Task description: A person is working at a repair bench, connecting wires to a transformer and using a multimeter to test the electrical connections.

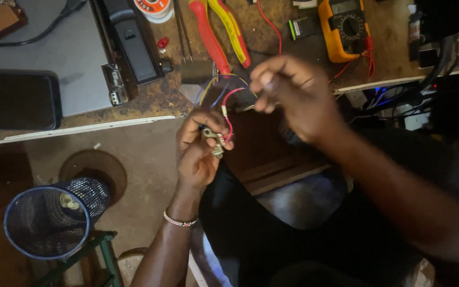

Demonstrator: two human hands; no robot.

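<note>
Head view, looking down over the lap. The left hand [200, 151] has its grip closed around a small metal component [214, 141], pinched between thumb and fingertips just below the edge of the surface [155, 98]. From this part a bundle of thin wires [224, 93] loops upward: a red lead with a pale sleeve near its middle, a blue one and a yellow one. The right hand [293, 95], above and to the right of the left grip, has its fingertips drawn together at the far end of the wire loop; motion blur makes it impossible to tell whether they pinch a strand or only brush it.

Judged from the wires alone, they appear already attached to the component, and their free ends are being sorted or drawn out; whether any joint remains to be made cannot be told.

Directly beyond the grips, on the surface, lie red-and-yellow-handled pliers [221, 34], with an orange multimeter [346, 26] to their right and its red lead trailing toward the right hand. A solder spool [155, 6] sits beyond the pliers to the left. Further left of the grips rest a grey laptop [54, 58] with a dark device [14, 101] lying on its near corner. Well below and left of the left grip, on the floor, stands a blue mesh bin [54, 218]. A beaded bracelet [179, 220] circles the left wrist.
</note>
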